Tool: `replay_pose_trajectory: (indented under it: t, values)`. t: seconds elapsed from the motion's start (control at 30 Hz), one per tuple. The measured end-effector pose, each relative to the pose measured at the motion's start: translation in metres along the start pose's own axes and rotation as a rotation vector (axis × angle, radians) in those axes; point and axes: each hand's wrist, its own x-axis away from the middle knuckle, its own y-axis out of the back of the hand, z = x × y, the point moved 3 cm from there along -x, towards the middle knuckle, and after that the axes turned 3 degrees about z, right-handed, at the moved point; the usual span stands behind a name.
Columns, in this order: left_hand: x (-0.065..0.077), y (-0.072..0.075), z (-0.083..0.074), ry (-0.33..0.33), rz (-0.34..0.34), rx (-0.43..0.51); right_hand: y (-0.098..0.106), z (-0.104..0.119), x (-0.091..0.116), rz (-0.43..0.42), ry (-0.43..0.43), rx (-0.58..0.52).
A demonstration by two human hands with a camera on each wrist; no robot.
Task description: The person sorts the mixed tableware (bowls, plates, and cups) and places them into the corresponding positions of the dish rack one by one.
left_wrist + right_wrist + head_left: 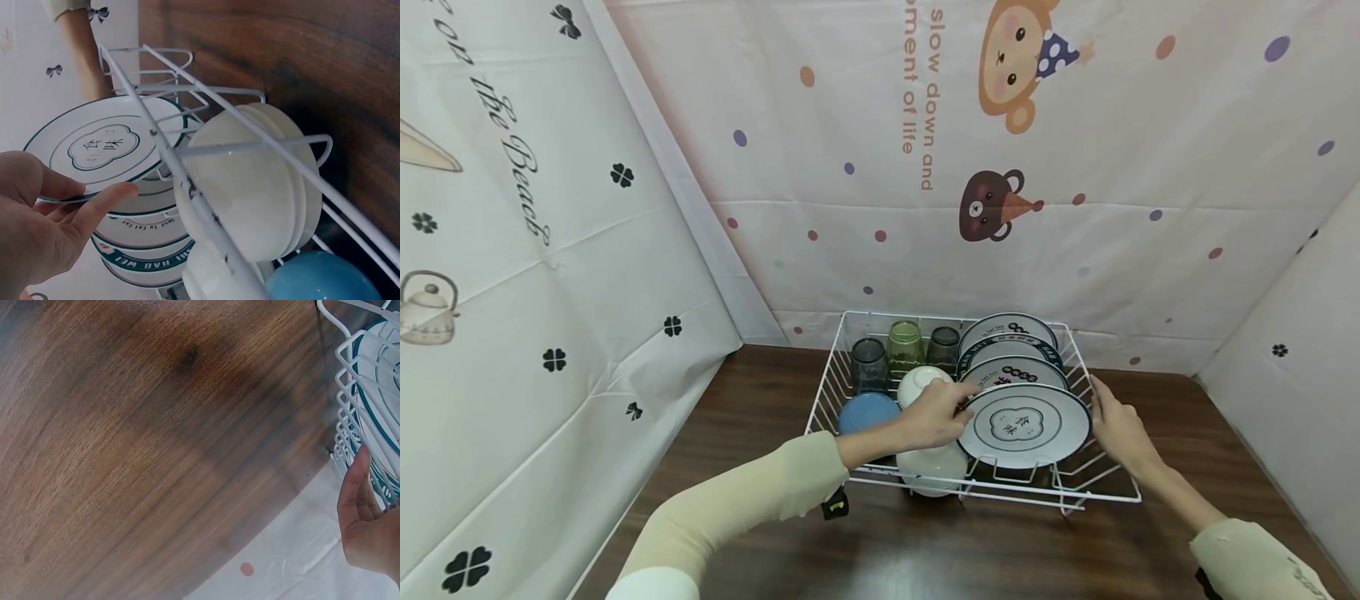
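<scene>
A white plate [1024,425] with a dark rim stands tilted at the front of several plates in a white wire dish rack [1112,497]. My left hand [934,414] pinches its left edge; in the left wrist view the thumb and a finger [106,203] meet at the rim. On the right, my right hand [1122,429] grips the rack's side rail beside the plates. The right wrist view shows that hand [369,531] at the wires, some fingers partly hidden. White bowls [932,467] sit beneath my left hand.
Behind the bowls stand a green glass [906,346] and two dark glasses [869,364]. A blue bowl [868,412] lies at the rack's left. The brown wooden table [760,408] meets printed white cloth walls [850,267] at the back and sides.
</scene>
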Motion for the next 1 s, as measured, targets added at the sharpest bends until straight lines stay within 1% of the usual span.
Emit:
replay_pose_trajectory:
  t: [0.13, 0.27, 0.37, 0.6, 0.77, 0.9, 1.0]
  values:
    - [-0.001, -0.005, -0.002, 0.011, 0.029, -0.015, 0.0, -0.002, 0.0, -0.013, 0.003, 0.005]
    - [-0.004, -0.009, -0.005, -0.005, 0.037, -0.04, 0.001, -0.003, -0.002, -0.051, 0.031, 0.032]
    - [-0.005, -0.013, -0.006, -0.022, 0.055, -0.043, 0.002, -0.003, -0.002, -0.055, 0.027, 0.034]
    - [-0.007, -0.02, -0.004, -0.02, 0.072, -0.055, 0.001, -0.002, -0.004, -0.048, 0.019, 0.012]
    - [-0.007, -0.024, -0.005, -0.012, 0.085, -0.066, 0.0, -0.003, -0.004, -0.037, -0.025, -0.024]
    - [-0.007, -0.027, -0.005, 0.0, 0.097, -0.069, 0.001, -0.007, 0.001, -0.028, -0.067, -0.088]
    - [-0.005, -0.029, -0.003, 0.014, 0.118, -0.079, 0.001, -0.009, 0.003, -0.022, -0.087, -0.109]
